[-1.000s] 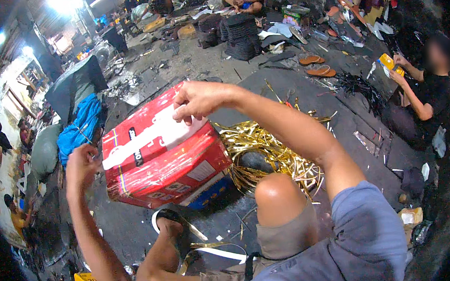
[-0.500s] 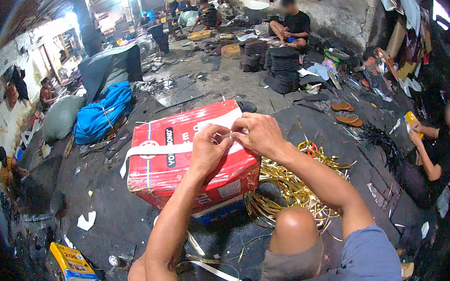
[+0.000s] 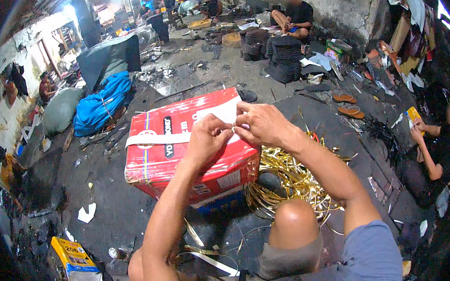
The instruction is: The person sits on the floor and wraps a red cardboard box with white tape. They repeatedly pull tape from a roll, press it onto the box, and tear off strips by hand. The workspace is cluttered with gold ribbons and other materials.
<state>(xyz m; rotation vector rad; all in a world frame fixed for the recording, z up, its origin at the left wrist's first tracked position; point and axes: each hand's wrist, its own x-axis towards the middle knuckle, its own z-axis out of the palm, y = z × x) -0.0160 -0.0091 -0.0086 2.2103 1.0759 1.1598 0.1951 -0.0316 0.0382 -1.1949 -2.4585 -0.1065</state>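
Note:
A red carton (image 3: 153,167) wrapped in shiny clear film stands on the floor in front of my knees. A long white strip (image 3: 156,139) lies across its top and runs under my left hand. Over the far right part of the carton my left hand (image 3: 209,139) and my right hand (image 3: 266,126) meet, fingertips pinched together. Something small and pale shows between them, apparently part of the white strip; fingers hide most of it. A wider white piece (image 3: 222,109) lies flat on the carton just beyond my fingers.
Gold strips (image 3: 276,181) lie heaped right of the carton. A yellow box (image 3: 73,255) sits at lower left, a blue tarp bundle (image 3: 103,105) farther back. Stacked dark pads (image 3: 284,59) and sandals (image 3: 349,111) lie beyond. A person (image 3: 437,145) sits at the right, others farther off.
The strip's left end, which hung over the carton's left edge, now lies shorter near that edge. Both hands stay pinched together and have shifted only slightly. The view has tilted a little.

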